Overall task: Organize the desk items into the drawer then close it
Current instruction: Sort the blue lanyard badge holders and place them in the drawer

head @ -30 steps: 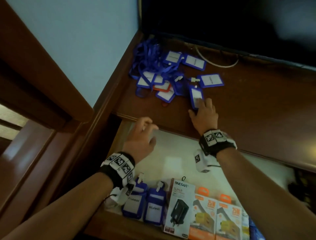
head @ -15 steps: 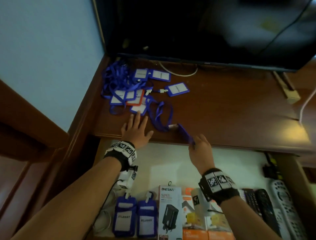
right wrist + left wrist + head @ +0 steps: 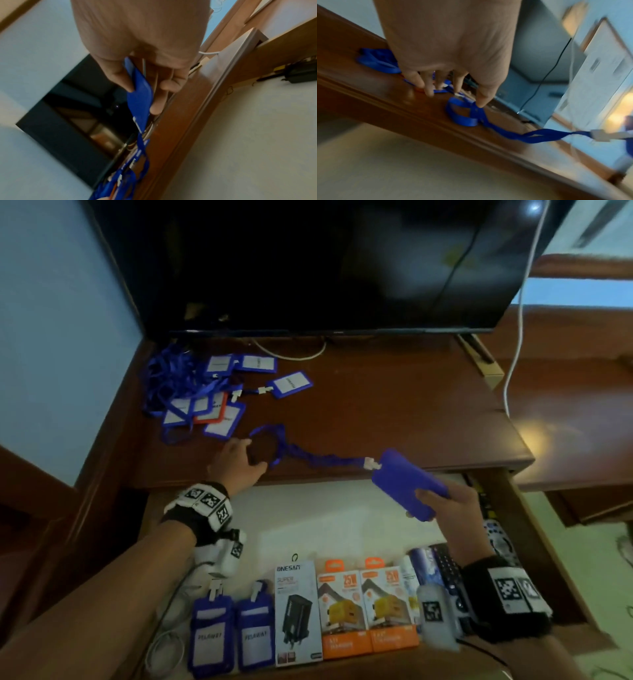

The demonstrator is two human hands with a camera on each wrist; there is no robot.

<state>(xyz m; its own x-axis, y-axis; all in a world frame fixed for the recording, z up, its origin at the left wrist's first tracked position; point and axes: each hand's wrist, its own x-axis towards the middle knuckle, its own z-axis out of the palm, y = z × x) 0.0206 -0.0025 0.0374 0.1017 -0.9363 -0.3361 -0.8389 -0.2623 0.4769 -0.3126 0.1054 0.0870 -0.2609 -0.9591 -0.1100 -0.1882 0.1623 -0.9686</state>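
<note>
My right hand point(image 3: 419, 503) pinches a blue badge holder point(image 3: 406, 486) by its lower end, thumb on top, and holds it tilted above the open drawer point(image 3: 325, 518). Its blue lanyard point(image 3: 308, 458) stretches left across the desk point(image 3: 394, 412) to a loop point(image 3: 462, 116). My left hand point(image 3: 251, 455) rests on the desk edge, and its spread fingertips point(image 3: 480, 102) press the loop. A tangled pile of blue badge holders and lanyards point(image 3: 205, 395) lies at the desk's back left. In the right wrist view the holder point(image 3: 140, 92) sits between thumb and fingers.
Along the drawer's front lie two blue badge holders point(image 3: 233, 635), a white charger box point(image 3: 298, 611), two orange boxes point(image 3: 366, 607) and remotes point(image 3: 445, 566). A dark TV point(image 3: 325, 261) stands at the back of the desk. A white cable point(image 3: 517, 337) hangs at the right.
My right hand has lifted the badge holder off the desk and pulled it right over the drawer, drawing its lanyard taut. My left hand has slid right onto the lanyard loop.
</note>
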